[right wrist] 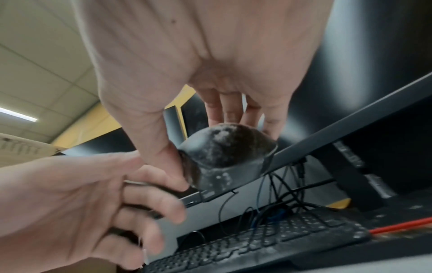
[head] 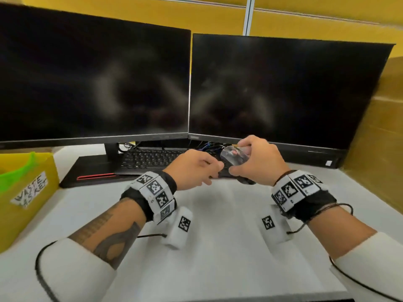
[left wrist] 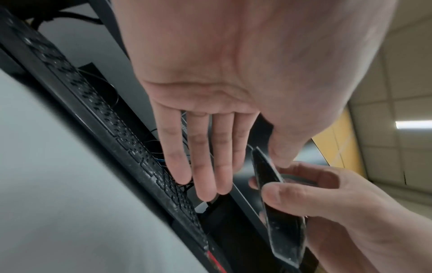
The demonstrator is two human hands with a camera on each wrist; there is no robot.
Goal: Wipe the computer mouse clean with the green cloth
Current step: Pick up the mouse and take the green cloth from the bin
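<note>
My right hand holds the black computer mouse up in the air in front of the keyboard, thumb on one side and fingers on the other. In the right wrist view the mouse is covered in grey dust. My left hand is right beside it. In the left wrist view its fingers are straight and its thumb touches the mouse's edge. Something bright green, which may be the cloth, lies in the yellow box at the far left, away from both hands.
Two dark monitors stand side by side at the back, with a dusty black keyboard and loose cables below them. A yellow box labelled waste basket sits on the left of the white desk. A brown wall closes off the right.
</note>
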